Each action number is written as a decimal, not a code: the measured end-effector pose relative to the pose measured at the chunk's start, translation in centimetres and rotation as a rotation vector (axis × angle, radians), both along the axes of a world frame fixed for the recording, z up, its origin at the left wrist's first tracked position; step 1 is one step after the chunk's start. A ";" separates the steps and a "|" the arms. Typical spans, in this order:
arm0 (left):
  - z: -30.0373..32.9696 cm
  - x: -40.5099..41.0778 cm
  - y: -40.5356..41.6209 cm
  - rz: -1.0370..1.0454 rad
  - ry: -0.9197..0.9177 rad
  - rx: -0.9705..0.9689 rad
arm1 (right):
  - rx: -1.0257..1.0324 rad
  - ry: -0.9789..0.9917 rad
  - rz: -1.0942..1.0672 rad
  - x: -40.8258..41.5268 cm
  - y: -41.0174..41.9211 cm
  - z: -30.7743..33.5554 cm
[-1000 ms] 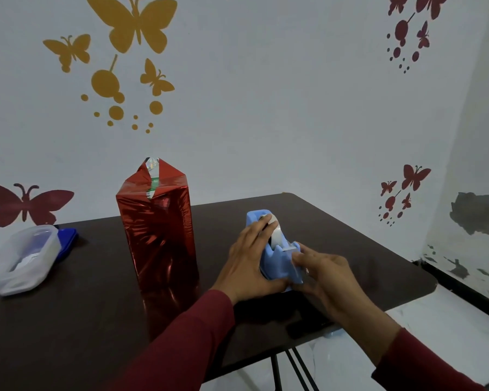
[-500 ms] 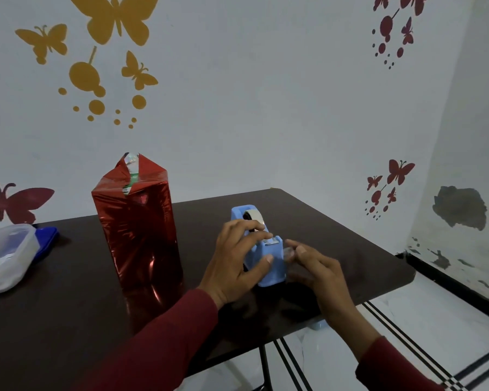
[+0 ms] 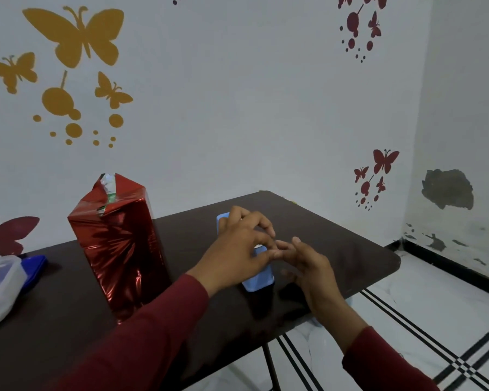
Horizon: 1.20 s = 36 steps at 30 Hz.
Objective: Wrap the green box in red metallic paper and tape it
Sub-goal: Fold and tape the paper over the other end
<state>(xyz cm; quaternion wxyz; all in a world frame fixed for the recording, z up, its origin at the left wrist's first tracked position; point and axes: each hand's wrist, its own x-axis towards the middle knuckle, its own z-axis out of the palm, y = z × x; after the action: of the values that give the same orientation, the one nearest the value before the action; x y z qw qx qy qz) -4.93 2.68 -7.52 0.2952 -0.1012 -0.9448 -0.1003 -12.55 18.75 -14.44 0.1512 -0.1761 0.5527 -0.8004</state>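
Now my right hand (image 3: 308, 263) has come off the blue tape dispenser (image 3: 259, 280) and hovers just beside it, fingertips pinching toward my left; whether a strip of tape sits between them I cannot tell. My left hand (image 3: 237, 249) stays curled over the dispenser, holding it down. I judge a piece is being torn off. Farther left, the box in red metallic paper (image 3: 116, 244) stands upright on the table (image 3: 336, 249), its top fold untaped, green showing.

One head-worn view looks forward and down, near the table (image 3: 336, 235).
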 end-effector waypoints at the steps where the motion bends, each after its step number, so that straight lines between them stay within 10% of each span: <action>1: 0.1 0.1 0.2 -0.001 0.022 0.045 | -0.050 -0.082 0.013 -0.2 0.1 0.2; 22: 1.2 -0.4 -0.5 0.245 0.101 0.375 | -0.117 0.019 -0.091 -0.2 0.3 -0.6; 36: 8.4 11.1 -5.4 0.252 0.327 0.108 | -0.093 0.261 0.012 2.1 -4.2 7.2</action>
<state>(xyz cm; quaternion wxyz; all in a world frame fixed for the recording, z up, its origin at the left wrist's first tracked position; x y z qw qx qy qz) 6.22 -2.69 0.86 0.4596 0.0189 -0.8828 -0.0953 -10.46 14.53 -7.23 0.0744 -0.2890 0.5289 -0.7945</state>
